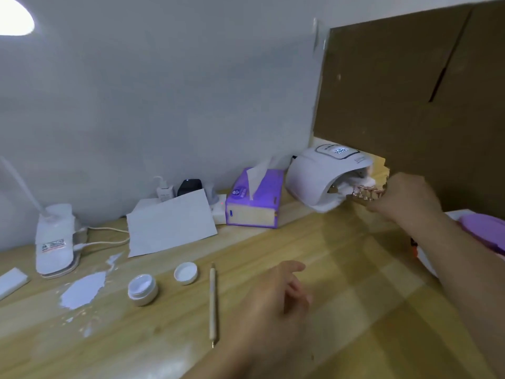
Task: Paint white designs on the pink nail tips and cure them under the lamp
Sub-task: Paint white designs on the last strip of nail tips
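Right hand (404, 196) pinches the nail-tip stand (366, 193) at the curing lamp's (322, 176) mouth, around two o'clock; left hand (284, 291) hovers relaxed, empty. Risk: tilting the stand could brush wet white paint against the lamp's rim, smearing designs.

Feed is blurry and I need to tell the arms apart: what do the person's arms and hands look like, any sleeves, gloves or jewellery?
Both forearms are bare as far as the frame shows: no sleeves, gloves or watch. The left hand and right hand show no rings or bracelets that I can make out, though motion blur hides fine detail such as the fingernails. Nothing worn tells one arm from the other.
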Available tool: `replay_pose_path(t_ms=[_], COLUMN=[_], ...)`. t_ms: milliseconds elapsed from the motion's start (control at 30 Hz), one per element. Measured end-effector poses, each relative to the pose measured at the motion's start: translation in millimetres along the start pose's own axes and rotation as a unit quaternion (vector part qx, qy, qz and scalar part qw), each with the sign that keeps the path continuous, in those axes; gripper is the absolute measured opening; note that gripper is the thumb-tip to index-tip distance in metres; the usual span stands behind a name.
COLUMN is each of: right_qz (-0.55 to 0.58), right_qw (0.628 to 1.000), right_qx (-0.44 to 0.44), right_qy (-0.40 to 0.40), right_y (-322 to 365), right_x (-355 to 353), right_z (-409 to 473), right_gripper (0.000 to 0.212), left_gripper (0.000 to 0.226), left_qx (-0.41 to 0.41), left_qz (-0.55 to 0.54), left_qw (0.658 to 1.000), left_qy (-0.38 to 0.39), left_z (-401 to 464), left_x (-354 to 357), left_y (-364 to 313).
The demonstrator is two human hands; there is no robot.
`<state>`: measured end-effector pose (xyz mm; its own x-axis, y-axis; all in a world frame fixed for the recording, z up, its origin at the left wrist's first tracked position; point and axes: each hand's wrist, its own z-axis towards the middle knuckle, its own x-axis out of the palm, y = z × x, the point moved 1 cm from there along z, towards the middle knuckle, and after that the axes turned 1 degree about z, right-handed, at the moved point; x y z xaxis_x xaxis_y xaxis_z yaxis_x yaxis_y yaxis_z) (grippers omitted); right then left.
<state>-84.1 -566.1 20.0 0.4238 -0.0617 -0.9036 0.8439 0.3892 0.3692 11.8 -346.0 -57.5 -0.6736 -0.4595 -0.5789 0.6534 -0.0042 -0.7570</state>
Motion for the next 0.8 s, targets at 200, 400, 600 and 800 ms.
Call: replay_pose_path(t_ms=[200,400,600,800], right_qz=[0.050,0.058,0.079,0.183], right_qw=[0.998,0.997,0.993,0.975], right_qx=[0.037,0.032,0.088,0.095], right_qy=[-0.005,-0.031,-0.003,0.079], right_y=[-3.2,0.9,16.3,10.5], right_x=[11.8,19.8,50.7,36.9], right_z=[20.5,28.3,40.1,37.2], right_gripper=[0.028,0.029,0.030,0.027], left_gripper=[0.043,0.044,0.048,0.046], left_qx=[-0.003,-0.029,0.005,-0.035], left_qz=[0.017,0.003,0.010,-0.016], left_qw=[1.000,0.999,0.998,0.996], left_qy=[0.022,0.033,0.059,0.081], left_z=[-0.7,4.5,4.9,7.9], left_x=[2.0,-0.6,-5.2,-2.9], left_y=[7.4,7.7,7.2,13.1])
